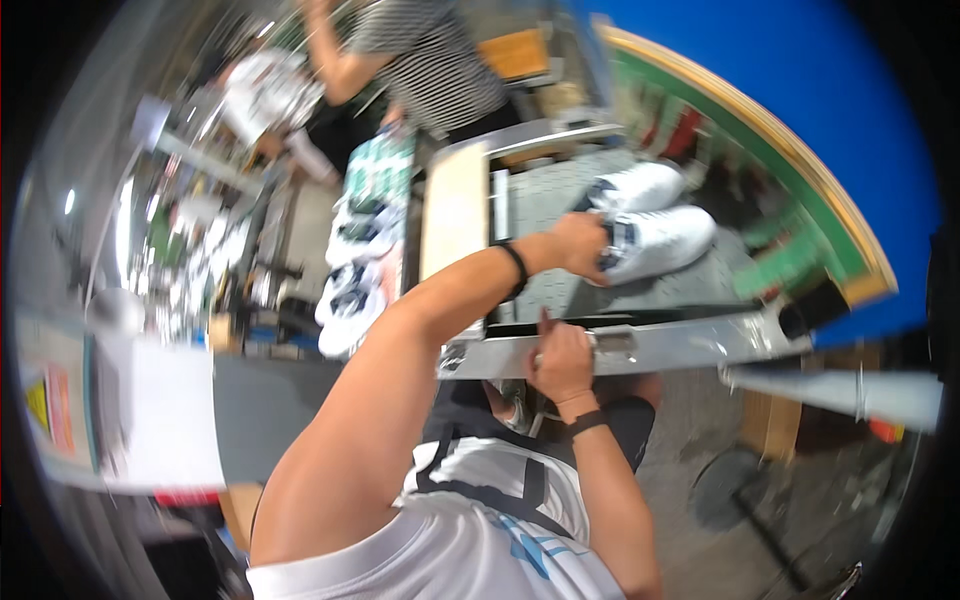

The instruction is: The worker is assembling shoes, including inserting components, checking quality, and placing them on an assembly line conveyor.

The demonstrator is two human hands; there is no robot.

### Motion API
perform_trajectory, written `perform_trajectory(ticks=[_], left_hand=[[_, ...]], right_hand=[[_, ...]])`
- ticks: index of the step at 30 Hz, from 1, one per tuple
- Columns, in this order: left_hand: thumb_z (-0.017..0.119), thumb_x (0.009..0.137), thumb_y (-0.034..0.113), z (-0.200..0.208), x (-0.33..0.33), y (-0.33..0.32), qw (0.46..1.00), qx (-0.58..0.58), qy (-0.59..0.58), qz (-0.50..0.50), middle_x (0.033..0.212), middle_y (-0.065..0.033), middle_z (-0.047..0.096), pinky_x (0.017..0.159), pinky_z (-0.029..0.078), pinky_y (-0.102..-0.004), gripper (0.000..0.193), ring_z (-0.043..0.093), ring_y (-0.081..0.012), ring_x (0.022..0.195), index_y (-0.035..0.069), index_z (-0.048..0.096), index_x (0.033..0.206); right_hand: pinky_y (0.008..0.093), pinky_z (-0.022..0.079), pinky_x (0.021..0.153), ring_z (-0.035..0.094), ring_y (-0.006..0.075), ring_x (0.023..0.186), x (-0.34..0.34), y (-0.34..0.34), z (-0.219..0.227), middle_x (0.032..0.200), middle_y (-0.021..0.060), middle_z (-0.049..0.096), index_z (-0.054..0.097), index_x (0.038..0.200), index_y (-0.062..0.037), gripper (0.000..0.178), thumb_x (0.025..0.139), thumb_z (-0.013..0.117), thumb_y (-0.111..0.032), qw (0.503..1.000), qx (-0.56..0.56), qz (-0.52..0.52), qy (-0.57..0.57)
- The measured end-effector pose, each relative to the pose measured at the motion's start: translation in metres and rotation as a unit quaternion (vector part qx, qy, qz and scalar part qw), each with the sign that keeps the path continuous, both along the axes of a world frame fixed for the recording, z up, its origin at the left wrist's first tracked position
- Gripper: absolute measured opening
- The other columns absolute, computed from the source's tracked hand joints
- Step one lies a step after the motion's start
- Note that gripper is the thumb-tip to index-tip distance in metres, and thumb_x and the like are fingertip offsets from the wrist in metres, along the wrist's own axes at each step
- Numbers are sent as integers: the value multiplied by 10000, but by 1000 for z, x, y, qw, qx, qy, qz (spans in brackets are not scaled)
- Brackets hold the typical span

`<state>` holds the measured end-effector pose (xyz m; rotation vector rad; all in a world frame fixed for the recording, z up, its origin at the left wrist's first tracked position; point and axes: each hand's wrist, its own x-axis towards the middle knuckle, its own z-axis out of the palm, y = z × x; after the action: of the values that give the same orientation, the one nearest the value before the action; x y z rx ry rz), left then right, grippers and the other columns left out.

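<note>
A pair of white shoes (665, 240) with dark linings lies on the grey belt, toes pointing right. My left hand (582, 247) reaches across and is closed on the heel end of the nearer shoe. The second white shoe (645, 187) lies just behind it, close alongside. At the near metal rail, my right hand (564, 360) is curled, with something thin and reddish-brown pointing up from it. Whether that is a finger or a held object is blurred. Both wrists wear dark bands.
The grey conveyor belt (560, 180) runs between metal rails (690, 345) under a green-lined, wood-edged hood (800, 160). Left of it are a pale board (455, 210) and more white shoes (355, 270) in a row. Other people (430, 60) work beyond. A pedestal fan (728, 488) stands right.
</note>
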<state>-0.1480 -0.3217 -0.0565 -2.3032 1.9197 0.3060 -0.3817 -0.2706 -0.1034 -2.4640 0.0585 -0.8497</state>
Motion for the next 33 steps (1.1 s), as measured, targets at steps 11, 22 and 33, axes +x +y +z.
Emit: perform_trajectory(ticks=[11, 22, 33], left_hand=[[805, 704, 775, 109, 18, 121, 936, -150, 159, 274, 938, -236, 788, 859, 601, -439, 854, 773, -396, 944, -6, 835, 1047], [846, 700, 712, 54, 25, 291, 949, -27, 25, 314, 1136, -220, 747, 885, 585, -496, 737, 727, -381, 1102, 100, 836, 1111], [899, 658, 578, 40, 42, 316, 954, -126, 76, 263, 1108, -188, 721, 856, 575, -449, 680, 727, -359, 1040, 130, 842, 1167]], right_hand=[[509, 496, 993, 651, 381, 1040, 2, 22, -3, 1176, 185, 672, 557, 1502, 43, 769, 789, 693, -209, 996, -68, -43, 24], [540, 457, 1037, 625, 437, 1112, 1, 26, -6, 1242, 235, 669, 512, 1539, 43, 777, 816, 675, -191, 990, -107, -68, 56], [518, 463, 994, 629, 417, 1081, 8, 36, 1, 1192, 227, 672, 514, 1552, 35, 790, 807, 669, -177, 987, -138, -68, 48]])
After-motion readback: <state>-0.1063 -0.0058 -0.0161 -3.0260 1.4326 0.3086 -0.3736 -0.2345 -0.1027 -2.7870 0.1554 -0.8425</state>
